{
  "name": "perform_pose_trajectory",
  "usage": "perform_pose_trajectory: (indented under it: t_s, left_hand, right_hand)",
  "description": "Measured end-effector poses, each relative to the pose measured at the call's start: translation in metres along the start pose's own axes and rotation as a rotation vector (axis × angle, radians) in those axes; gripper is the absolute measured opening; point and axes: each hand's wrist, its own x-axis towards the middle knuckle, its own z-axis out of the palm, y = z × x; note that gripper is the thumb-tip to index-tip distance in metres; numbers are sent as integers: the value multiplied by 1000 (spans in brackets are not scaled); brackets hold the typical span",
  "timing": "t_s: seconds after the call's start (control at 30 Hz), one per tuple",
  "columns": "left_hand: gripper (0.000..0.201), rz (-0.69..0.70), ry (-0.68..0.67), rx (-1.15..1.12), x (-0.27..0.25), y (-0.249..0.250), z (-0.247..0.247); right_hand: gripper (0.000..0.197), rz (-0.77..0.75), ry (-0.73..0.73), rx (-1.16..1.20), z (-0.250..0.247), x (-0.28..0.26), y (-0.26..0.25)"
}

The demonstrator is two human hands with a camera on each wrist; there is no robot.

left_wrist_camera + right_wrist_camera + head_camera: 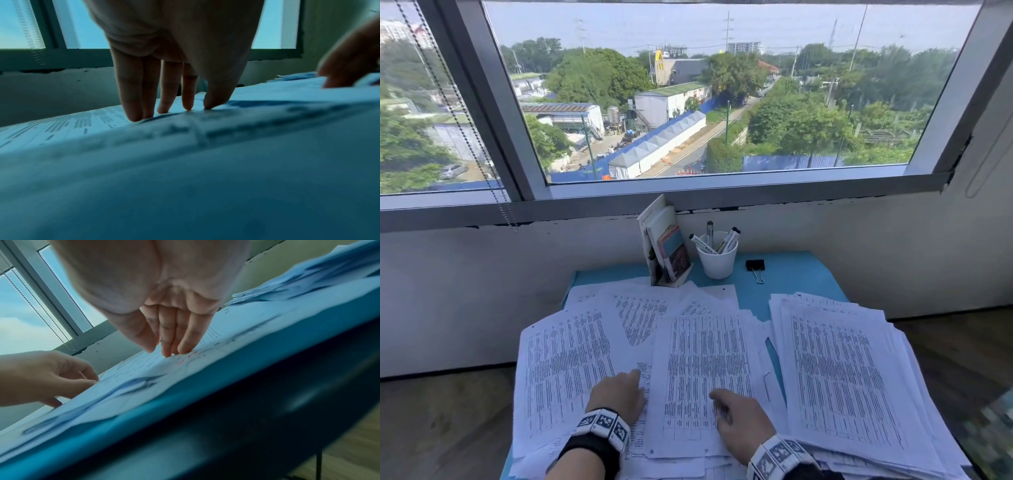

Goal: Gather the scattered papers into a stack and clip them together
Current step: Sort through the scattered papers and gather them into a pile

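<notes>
A white cup (717, 261) of markers (729, 240) stands beside a small book holder (667, 246) on the blue table (798, 274) under the window (705, 92).

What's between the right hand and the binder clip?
In the head view, printed sheets run from the right hand toward the window, then a bare strip of blue table up to the binder clip. Nothing else lies in that line.

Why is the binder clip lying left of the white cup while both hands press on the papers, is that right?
Not quite. The binder clip lies right of the white cup, on the blue table; the head view shows it. The rest holds: left hand and right hand both press on the papers.
</notes>
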Motion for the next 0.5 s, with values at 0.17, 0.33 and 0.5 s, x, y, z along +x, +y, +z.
perform_pose_trajectory:
  t_s: [0.17,0.33,0.5]
  left_hand:
    - [30,-56,52,-162,-2,10,-9]
    - [8,-29,388,-537,-17,27,-39]
    - [14,668,188,-429,-57,94,-45]
  right_hand:
    - [42,10,-16,11,-2,-1,1]
    - [45,94,-59,204,-15,5,-5]
    - [77,381,-224,1159,-36,9,0]
